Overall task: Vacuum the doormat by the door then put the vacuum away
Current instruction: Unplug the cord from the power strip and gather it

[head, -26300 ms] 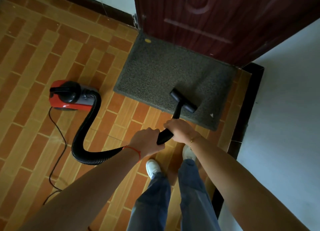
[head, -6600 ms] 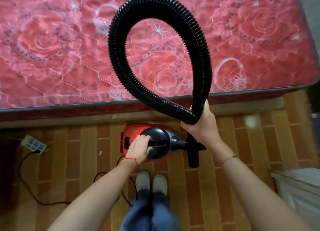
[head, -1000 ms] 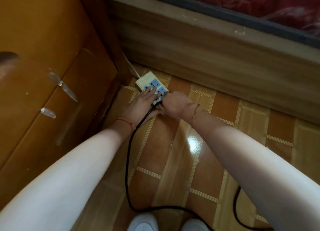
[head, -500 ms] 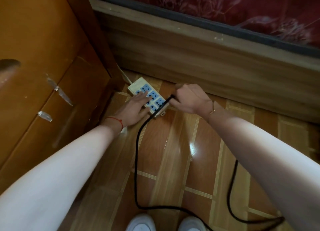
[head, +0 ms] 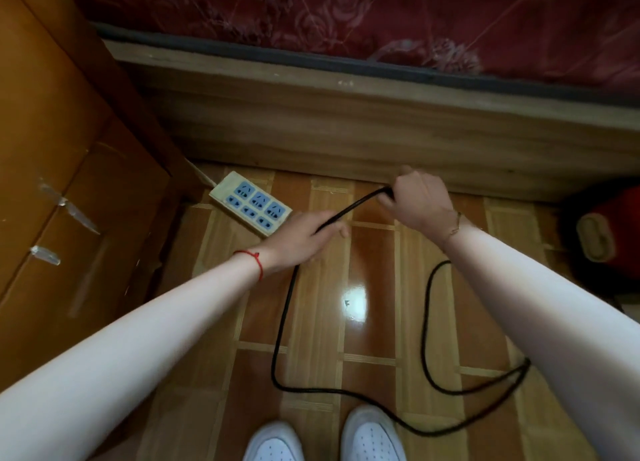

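The vacuum's black power cord [head: 281,339] runs in loops over the floor in front of my shoes. My right hand [head: 417,202] grips its plug end, lifted off the floor; the plug itself is hidden in my fist. My left hand [head: 303,237] holds the cord a short way below, so a taut stretch spans between both hands. The cream power strip [head: 251,202] with blue sockets lies on the floor just left of my left hand, with nothing plugged in. The red vacuum body [head: 609,239] sits at the right edge, partly cut off.
A wooden cabinet [head: 62,183] with clear handles stands at the left. A wooden bed frame [head: 381,131] with a red mattress [head: 346,17] runs along the far side. The floor is glossy brick-pattern tile [head: 374,280]. My white shoes [head: 322,440] are at the bottom.
My right hand has pulled the plug out of the power strip and moved right and up. My left hand left the strip and took hold of the cord.
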